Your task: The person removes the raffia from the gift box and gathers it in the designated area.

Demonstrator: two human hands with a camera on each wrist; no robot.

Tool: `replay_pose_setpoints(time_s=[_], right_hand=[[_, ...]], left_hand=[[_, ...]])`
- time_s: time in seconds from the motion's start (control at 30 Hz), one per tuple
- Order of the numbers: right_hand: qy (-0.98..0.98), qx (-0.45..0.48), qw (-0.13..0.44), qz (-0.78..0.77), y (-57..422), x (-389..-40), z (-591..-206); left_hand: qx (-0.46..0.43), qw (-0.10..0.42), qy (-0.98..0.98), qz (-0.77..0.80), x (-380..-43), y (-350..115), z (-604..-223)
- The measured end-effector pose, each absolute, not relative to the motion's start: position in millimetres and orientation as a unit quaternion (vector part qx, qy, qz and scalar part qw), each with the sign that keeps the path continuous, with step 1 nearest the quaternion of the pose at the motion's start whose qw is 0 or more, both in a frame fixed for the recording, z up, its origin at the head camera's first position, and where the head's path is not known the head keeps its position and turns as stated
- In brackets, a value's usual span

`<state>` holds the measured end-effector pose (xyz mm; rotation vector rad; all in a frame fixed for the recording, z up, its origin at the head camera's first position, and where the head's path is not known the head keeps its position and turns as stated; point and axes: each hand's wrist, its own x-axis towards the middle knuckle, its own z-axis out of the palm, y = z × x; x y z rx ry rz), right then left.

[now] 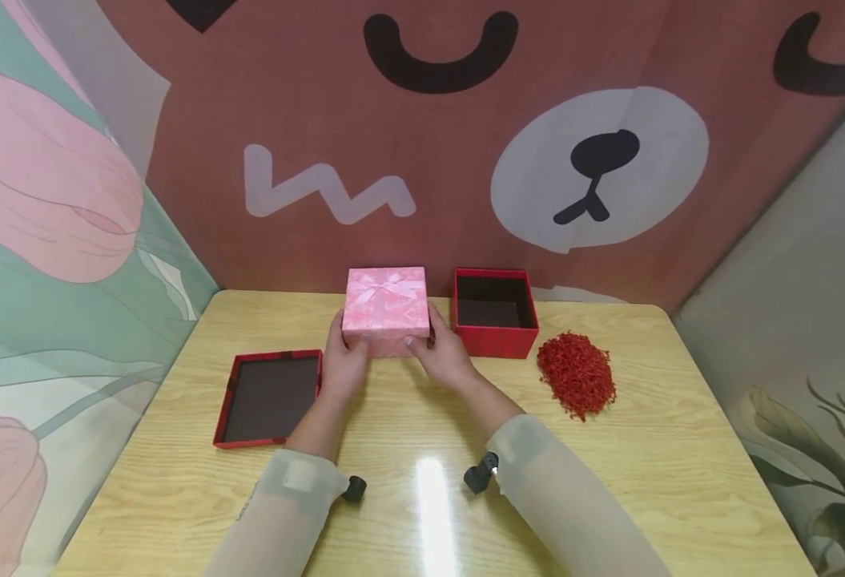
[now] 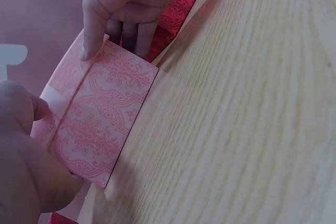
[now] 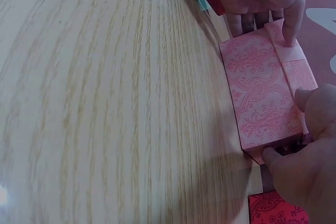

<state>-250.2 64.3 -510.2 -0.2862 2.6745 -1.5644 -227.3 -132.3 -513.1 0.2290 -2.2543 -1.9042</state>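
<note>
A pink patterned gift box [image 1: 384, 316] with a ribbon bow on its lid is at the back middle of the table. My left hand [image 1: 345, 365] grips its left side, with the thumb at the front edge of the lid. On the opposite side my right hand [image 1: 445, 353] holds it the same way. In the left wrist view the box front [image 2: 100, 108] shows a lid seam running across it, both thumbs close to that seam. The right wrist view shows the right fingertips [image 3: 270, 154] at a lower corner of the box.
Just right of the pink box stands a red box [image 1: 497, 340], open at the top with a dark inside. A pile of red shredded paper [image 1: 577, 375] lies beyond it. On the left, a red lid [image 1: 271, 401] lies inside up, partly behind the left forearm. A printed cloth [image 1: 458, 176] hangs behind the table.
</note>
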Motion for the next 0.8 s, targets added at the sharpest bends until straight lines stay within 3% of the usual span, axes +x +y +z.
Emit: replay_pose_setpoints(time_s=[0.8], right_hand=[[0.86,-0.086,-0.004,-0.502,70,-229,-510]], left_hand=[[0.072,0.087,-0.788,-0.605,-204,-132,-511]])
